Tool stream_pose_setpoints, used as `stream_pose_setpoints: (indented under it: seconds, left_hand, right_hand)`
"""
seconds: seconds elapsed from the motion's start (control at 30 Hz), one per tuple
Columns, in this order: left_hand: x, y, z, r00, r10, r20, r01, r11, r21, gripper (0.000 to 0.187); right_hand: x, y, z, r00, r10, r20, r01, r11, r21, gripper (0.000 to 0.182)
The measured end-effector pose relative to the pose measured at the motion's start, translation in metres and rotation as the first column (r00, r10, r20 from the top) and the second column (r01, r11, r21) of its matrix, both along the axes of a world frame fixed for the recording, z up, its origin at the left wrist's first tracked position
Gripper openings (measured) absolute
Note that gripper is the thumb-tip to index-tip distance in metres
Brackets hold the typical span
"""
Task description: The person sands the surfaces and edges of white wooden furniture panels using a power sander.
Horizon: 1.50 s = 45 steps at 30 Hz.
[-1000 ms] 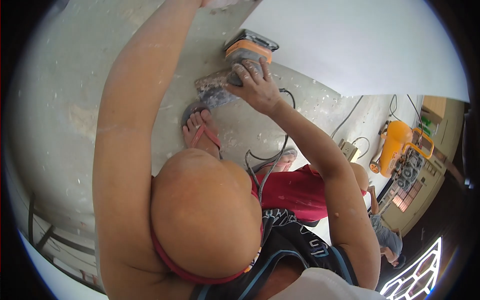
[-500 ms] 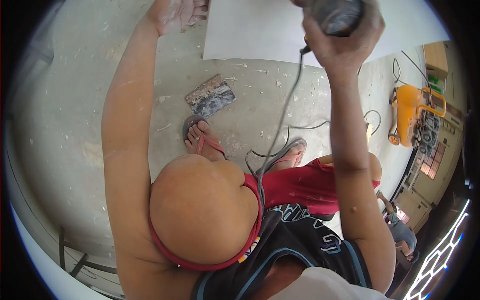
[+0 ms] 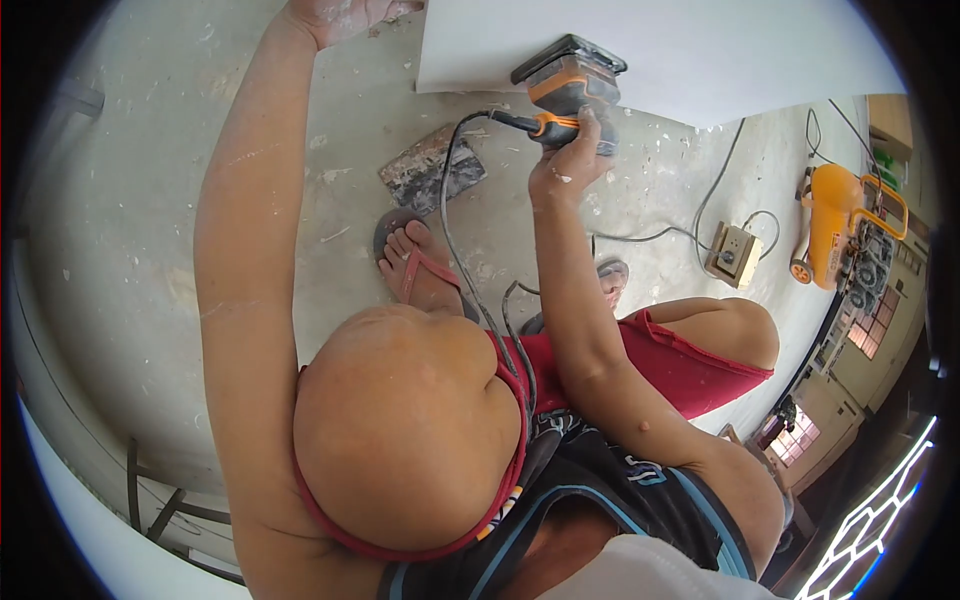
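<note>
My right hand (image 3: 575, 160) is wrapped round an orange and black power sander (image 3: 575, 85), whose flat pad lies against a white panel (image 3: 680, 60). A dark cord runs from the sander's handle down past my knee. At the top left, my left hand (image 3: 350, 15) is near the panel's left edge, dusty with white powder, its fingers apart and partly cut off by the frame; nothing shows in it.
A stained flat board (image 3: 435, 172) lies on the speckled floor by my sandalled foot. To the right are a socket box (image 3: 735, 255) with cords and a yellow wheeled compressor (image 3: 835, 215). Dark metal legs (image 3: 160, 510) stand at the lower left.
My right hand and the sander have moved left and down, and more of the sander shows. The left hand sits slightly higher in view. The socket box has come into full view.
</note>
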<state>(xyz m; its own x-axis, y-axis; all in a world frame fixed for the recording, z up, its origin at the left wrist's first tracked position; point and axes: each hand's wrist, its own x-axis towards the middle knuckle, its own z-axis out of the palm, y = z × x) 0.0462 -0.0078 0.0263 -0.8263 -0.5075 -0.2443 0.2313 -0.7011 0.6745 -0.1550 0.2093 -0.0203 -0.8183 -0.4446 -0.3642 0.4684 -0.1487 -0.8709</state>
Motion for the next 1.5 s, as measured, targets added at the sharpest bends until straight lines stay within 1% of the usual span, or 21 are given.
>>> stream_pose_setpoints:
  seconds: [0.03, 0.07, 0.13, 0.2, 0.23, 0.3, 0.37, 0.4, 0.43, 0.5, 0.63, 0.7, 0.8, 0.9, 0.93, 1.0, 1.2, 1.27, 1.33, 1.37, 1.5]
  left_hand:
    - [0.001, 0.000, -0.003, 1.000, 0.002, 0.007, -0.003, 1.000, 0.008, 0.108]
    - [0.001, -0.002, -0.006, 1.000, -0.001, 0.011, 0.001, 0.999, -0.047, 0.109]
    - [0.007, 0.002, -0.008, 1.000, -0.008, 0.017, 0.009, 0.995, -0.101, 0.110]
    - [0.027, 0.011, -0.013, 0.981, 0.055, -0.184, -0.050, 0.998, 0.031, 0.100]
    - [0.029, 0.000, -0.023, 0.983, 0.016, -0.182, -0.013, 1.000, 0.020, 0.100]
    - [0.015, -0.030, -0.046, 0.850, -0.215, -0.480, 0.295, 0.950, 0.097, 0.100]
    - [0.009, -0.021, -0.033, 0.869, -0.199, -0.453, 0.270, 0.958, 0.099, 0.096]
    - [0.001, -0.004, -0.012, 0.985, -0.009, -0.173, 0.032, 0.991, 0.132, 0.097]
    - [-0.006, 0.012, 0.008, 0.973, 0.201, 0.113, -0.210, 0.975, 0.073, 0.098]
    - [-0.008, 0.018, 0.010, 0.956, 0.233, 0.179, -0.241, 0.970, 0.025, 0.099]
    - [0.004, 0.006, -0.012, 0.970, 0.176, 0.166, -0.161, 0.982, -0.095, 0.097]
    - [0.005, 0.005, -0.019, 0.976, 0.153, 0.155, -0.137, 0.984, -0.112, 0.095]
    - [0.005, 0.007, -0.011, 0.973, 0.169, 0.159, -0.158, 0.984, -0.079, 0.091]
    - [0.015, 0.007, -0.022, 0.975, 0.181, 0.129, -0.171, 0.982, -0.084, 0.089]
    - [0.021, 0.007, -0.029, 0.978, 0.161, 0.130, -0.136, 0.973, -0.187, 0.090]
    - [0.022, 0.004, -0.031, 0.983, 0.130, 0.128, -0.087, 0.951, -0.295, 0.091]
    - [-0.020, 0.017, -0.012, 0.984, 0.176, 0.026, -0.166, 0.961, -0.222, 0.094]
    - [-0.035, 0.017, -0.011, 0.844, 0.423, 0.328, -0.350, 0.900, -0.261, 0.088]
    - [-0.056, 0.023, -0.005, 0.788, 0.448, 0.421, -0.334, 0.887, -0.319, 0.083]
    - [-0.061, 0.026, -0.003, 0.719, 0.494, 0.490, -0.340, 0.864, -0.372, 0.077]
    - [-0.061, 0.031, -0.005, 0.648, 0.546, 0.531, -0.302, 0.825, -0.478, 0.068]
  right_hand:
    - [0.005, -0.001, -0.017, 0.997, -0.066, -0.039, 0.066, 0.998, -0.003, 0.037]
    - [0.013, -0.001, -0.026, 0.997, -0.063, -0.035, 0.063, 0.998, 0.002, 0.037]
    - [0.025, 0.001, -0.041, 0.990, -0.103, -0.097, 0.110, 0.992, 0.059, 0.045]
    - [0.041, 0.005, -0.045, 0.997, -0.032, -0.070, 0.035, 0.999, 0.041, 0.057]
    - [0.058, 0.003, -0.037, 0.998, 0.010, -0.065, -0.007, 0.999, 0.044, 0.062]
    - [0.083, 0.005, -0.040, 0.995, 0.076, -0.072, -0.069, 0.993, 0.095, 0.073]
    - [0.097, 0.010, -0.041, 0.996, 0.048, -0.077, -0.038, 0.991, 0.126, 0.080]
    - [0.103, 0.011, -0.035, 0.992, 0.097, -0.076, -0.077, 0.970, 0.232, 0.085]
    - [0.105, 0.009, -0.028, 0.988, 0.144, -0.063, -0.115, 0.936, 0.333, 0.090]
    - [0.091, 0.005, -0.013, 0.998, 0.056, -0.019, -0.049, 0.968, 0.245, 0.094]
    - [0.026, 0.007, -0.001, 0.996, -0.093, 0.017, 0.088, 0.981, 0.174, 0.096]
    - [-0.022, 0.008, -0.035, 0.965, -0.165, -0.203, 0.215, 0.942, 0.258, 0.096]
    - [-0.094, 0.015, -0.028, 0.931, -0.242, -0.274, 0.313, 0.915, 0.253, 0.092]
    - [-0.154, 0.017, -0.025, 0.929, -0.281, -0.242, 0.339, 0.908, 0.246, 0.090]
    - [-0.160, 0.016, -0.022, 0.931, -0.299, -0.209, 0.342, 0.916, 0.211, 0.089]
    - [-0.157, 0.012, -0.014, 0.938, -0.280, -0.204, 0.317, 0.932, 0.176, 0.089]
    - [-0.045, 0.012, 0.002, 0.964, -0.073, -0.257, 0.140, 0.957, 0.254, 0.096]
    - [-0.011, 0.017, -0.002, 0.971, -0.032, -0.239, 0.100, 0.955, 0.280, 0.097]
    - [0.005, 0.022, -0.005, 0.924, 0.183, -0.335, -0.032, 0.912, 0.409, 0.098]
    - [0.002, 0.025, 0.001, 0.946, 0.240, -0.218, -0.121, 0.884, 0.451, 0.097]
    - [-0.021, 0.031, 0.005, 0.964, 0.138, -0.230, -0.023, 0.897, 0.441, 0.094]
